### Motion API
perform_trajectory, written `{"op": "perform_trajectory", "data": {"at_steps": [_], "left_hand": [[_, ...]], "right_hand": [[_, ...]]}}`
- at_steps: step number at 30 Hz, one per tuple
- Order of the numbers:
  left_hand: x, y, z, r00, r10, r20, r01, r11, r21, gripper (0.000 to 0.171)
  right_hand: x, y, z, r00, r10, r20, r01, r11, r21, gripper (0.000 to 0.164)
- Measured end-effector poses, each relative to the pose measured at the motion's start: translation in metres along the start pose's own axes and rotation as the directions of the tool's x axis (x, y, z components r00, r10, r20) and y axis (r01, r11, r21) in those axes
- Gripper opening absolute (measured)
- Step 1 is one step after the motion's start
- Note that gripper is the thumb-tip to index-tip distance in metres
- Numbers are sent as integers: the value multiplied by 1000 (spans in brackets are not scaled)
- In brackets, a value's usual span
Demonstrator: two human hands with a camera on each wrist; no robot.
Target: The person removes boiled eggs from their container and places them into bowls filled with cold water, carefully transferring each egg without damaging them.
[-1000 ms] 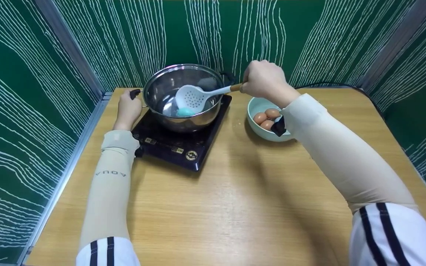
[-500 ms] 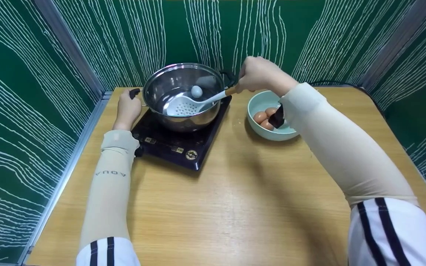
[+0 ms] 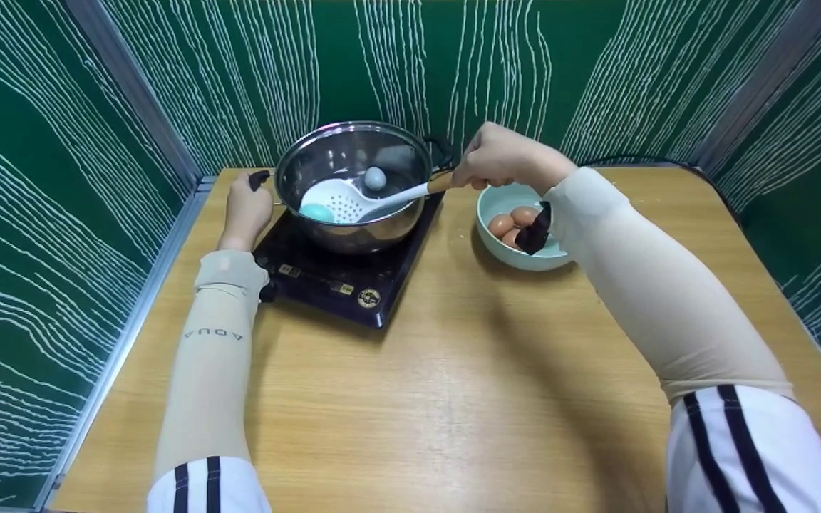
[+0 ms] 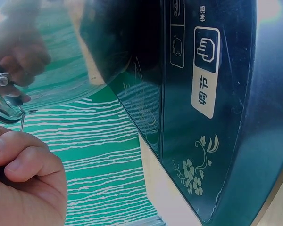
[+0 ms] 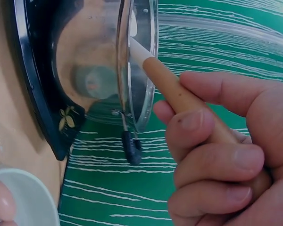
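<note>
My left hand (image 3: pixel 248 214) grips the black side handle of a steel pot (image 3: pixel 360 236); its curled fingers (image 4: pixel 30 165) show in the left wrist view. With my right hand (image 3: pixel 502 155) I hold a slotted spoon (image 3: pixel 396 199) by its wooden handle (image 5: pixel 172 84), fingers wrapped round it. The spoon's white, holed head is tilted down inside the pot. A turquoise egg (image 3: pixel 317 212) shows at the head's left edge, by the near rim. Behind the spoon, a pale blue egg (image 3: pixel 375 178) lies in the pot.
A dark induction cooker (image 3: pixel 318 288) stands under the pot. Right of it, a mint bowl (image 3: pixel 507 255) with several brown eggs (image 3: pixel 501 225) sits under my right wrist. Green walls (image 3: pixel 410 64) with white lines enclose the wooden table (image 3: pixel 439 399).
The slotted spoon has moved left and lower in the pot. The pale blue egg has come into view behind it. The turquoise egg shows further left. My left hand stays on the handle.
</note>
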State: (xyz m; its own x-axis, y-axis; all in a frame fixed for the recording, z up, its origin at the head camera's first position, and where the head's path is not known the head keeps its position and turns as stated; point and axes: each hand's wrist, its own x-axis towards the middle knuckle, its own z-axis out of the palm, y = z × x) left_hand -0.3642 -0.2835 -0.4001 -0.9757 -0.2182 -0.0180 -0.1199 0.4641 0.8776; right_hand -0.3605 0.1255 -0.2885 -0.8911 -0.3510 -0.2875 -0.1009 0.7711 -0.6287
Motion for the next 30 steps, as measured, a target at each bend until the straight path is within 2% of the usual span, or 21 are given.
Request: {"op": "perform_trajectory", "data": {"at_steps": [6,8,15,22,30], "left_hand": [[3,0,0,1000,26,-17,-26,999,18,57],[4,0,0,999,36,-20,-36,999,23,57],[3,1,1,1000,-14,-3,14,1000,22,59],[2,-2,2,999,31,-25,-30,999,29,56],[2,-3,3,999,36,-31,-35,999,27,56]], "right_hand": [[0,8,4,1000,17,11,-19,992,127,15],[-1,10,6,1000,19,5,-20,990,137,17],[-4,19,14,1000,27,-9,-25,982,187,21],[-8,25,17,998,39,-46,-29,979,202,21],[-16,29,10,996,66,-67,-48,969,243,21]]}}
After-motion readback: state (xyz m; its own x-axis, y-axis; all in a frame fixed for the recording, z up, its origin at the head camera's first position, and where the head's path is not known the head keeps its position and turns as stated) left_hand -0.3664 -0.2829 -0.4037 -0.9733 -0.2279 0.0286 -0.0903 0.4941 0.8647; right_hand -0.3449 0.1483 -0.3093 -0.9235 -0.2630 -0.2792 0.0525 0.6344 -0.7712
